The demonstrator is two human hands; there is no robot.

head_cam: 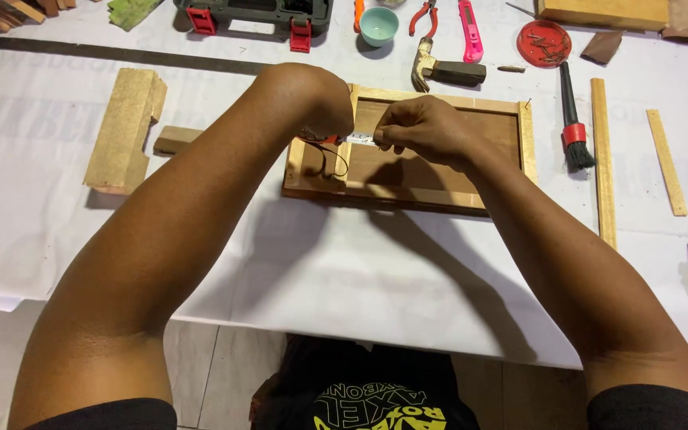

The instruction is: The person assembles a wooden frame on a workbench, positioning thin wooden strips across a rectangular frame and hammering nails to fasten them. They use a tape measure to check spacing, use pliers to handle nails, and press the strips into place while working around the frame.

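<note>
You get a bright, even view: soft light from above and slightly ahead of you washes the white-covered bench (408, 279) almost to glare toward 9 o'clock. Your forearms throw soft grey shadows toward 6 o'clock, and your hands darken the inside of the wooden frame (439, 171). Focus is sharp at centre; straight edges bow slightly near the borders, and the corners soften.

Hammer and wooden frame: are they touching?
Apart. The head view shows a strip of white table cover between the hammer and the top edge of the wooden frame.
</note>
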